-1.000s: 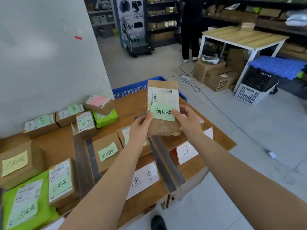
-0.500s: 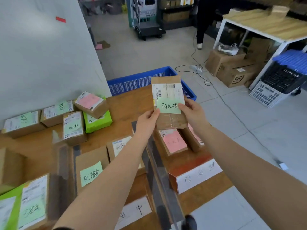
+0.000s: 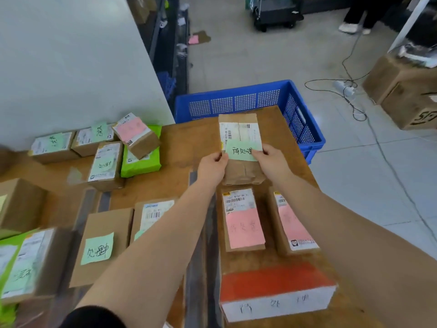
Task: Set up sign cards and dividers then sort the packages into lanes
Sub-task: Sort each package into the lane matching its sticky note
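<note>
Both hands hold a brown cardboard package (image 3: 238, 129) with a white label and a green sticky note, low over the far end of the right lane. My left hand (image 3: 212, 165) grips its left edge, my right hand (image 3: 272, 162) its right edge. Just nearer in that lane lie two brown packages with pink notes (image 3: 243, 223) (image 3: 293, 228). A folded sign card (image 3: 276, 292), orange on top with a white handwritten face, stands at the lane's near end. A dark divider strip (image 3: 201, 256) runs under my left forearm.
Left of the divider lie several packages with green notes (image 3: 99, 247), a green mailer (image 3: 142, 162) and a pink-noted box (image 3: 134, 136) by the white wall. A blue crate (image 3: 302, 124) sits beyond the wooden table (image 3: 184, 145). Cardboard boxes and cables are on the floor to the right.
The package has come down and forward from chest height to just above the far end of the right lane. Both hands kept their grip; my view tilted down.
</note>
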A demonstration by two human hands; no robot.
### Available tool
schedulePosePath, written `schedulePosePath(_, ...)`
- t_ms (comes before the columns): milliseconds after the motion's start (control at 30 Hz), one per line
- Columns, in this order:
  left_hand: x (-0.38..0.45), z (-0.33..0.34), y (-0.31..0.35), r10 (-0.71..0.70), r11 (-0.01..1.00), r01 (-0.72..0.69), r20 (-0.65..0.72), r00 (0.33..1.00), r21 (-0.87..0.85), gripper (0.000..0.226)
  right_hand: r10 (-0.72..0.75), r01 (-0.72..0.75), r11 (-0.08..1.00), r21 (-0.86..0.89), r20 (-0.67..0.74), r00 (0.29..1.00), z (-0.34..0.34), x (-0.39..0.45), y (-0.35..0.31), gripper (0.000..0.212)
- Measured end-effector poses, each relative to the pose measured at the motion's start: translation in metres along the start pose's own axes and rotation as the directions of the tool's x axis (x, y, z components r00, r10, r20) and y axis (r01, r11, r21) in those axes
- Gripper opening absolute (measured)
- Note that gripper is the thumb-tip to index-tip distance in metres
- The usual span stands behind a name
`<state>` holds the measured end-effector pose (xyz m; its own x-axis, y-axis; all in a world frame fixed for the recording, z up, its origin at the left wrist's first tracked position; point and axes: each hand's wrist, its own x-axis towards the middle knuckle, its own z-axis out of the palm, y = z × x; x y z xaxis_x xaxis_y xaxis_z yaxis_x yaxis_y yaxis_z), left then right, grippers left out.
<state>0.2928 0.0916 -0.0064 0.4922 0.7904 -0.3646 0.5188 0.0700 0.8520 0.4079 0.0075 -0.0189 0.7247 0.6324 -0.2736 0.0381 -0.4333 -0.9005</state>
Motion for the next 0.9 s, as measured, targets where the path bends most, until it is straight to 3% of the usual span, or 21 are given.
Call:
schedulePosePath(200,0.034,0.007,-0.012,-0.067,0.995,0.073,-0.088,0.994,0.069,0.032,0.0,0.004,0.999,-0.051,0.09,0.996,0.015,0.035,0.011,0.035)
schedulePosePath(500,0.03,0.021,-0.021,-0.229,0.938,0.232,-0.043,0.973,0.257,0.034,0.113,-0.025,0.925,-0.379,0.212,0.971,0.025,0.038,0.034,0.034)
schedulePosePath(600,0.015,0.019,-0.003,-0.14,0.945,0.155,-0.072,0.988,0.288,0.035,0.052,0.023,0.92,-0.39,0.18,0.982,0.021,0.032,0.021,0.034)
schedulePosePath(733,-0.019,-0.012,0.031,0.084,0.922,-0.015,-0.16,0.984,0.388,0.041,-0.14,0.218,0.864,-0.453,0.199,0.97,0.021,0.013,-0.021,0.042)
schedulePosePath(833,-0.044,-0.057,0.042,0.306,0.696,-0.083,-0.19,0.933,0.713,0.034,-0.242,0.374,0.777,-0.506,0.309,0.92,0.029,-0.014,-0.063,0.056)
schedulePosePath(900,-0.056,-0.091,0.037,0.333,0.614,-0.044,-0.208,0.92,0.788,0.032,-0.306,0.46,0.724,-0.513,0.359,0.882,0.037,-0.029,-0.085,0.059)
